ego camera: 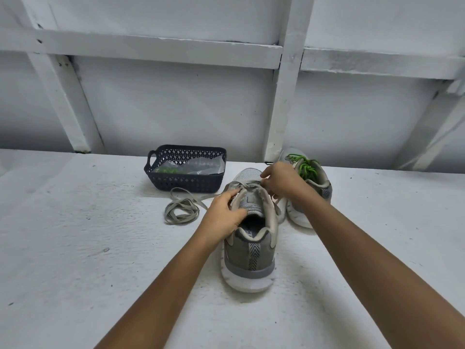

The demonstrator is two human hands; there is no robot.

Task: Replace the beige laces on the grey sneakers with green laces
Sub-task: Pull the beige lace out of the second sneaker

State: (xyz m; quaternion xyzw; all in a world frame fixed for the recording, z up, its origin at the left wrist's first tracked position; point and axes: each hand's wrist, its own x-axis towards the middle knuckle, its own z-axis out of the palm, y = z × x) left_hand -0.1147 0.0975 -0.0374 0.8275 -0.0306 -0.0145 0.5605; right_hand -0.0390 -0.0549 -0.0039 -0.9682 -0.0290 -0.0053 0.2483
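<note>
At centre, our left grip point(221, 215) clasps the near sneaker point(249, 250); our right grip point(279, 181) pinches its beige lace point(245, 183), not yet out. We judge half done: the far-right sneaker point(324, 190) wears green laces point(307, 167), and a loose lace point(180, 210) lies on the desk point(100, 222).

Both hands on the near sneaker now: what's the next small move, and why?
Probably pull the beige lace out of the next eyelet with the right hand, while the left hand steadies the near sneaker. It is still beige-laced; the far sneaker already has green laces.
</note>
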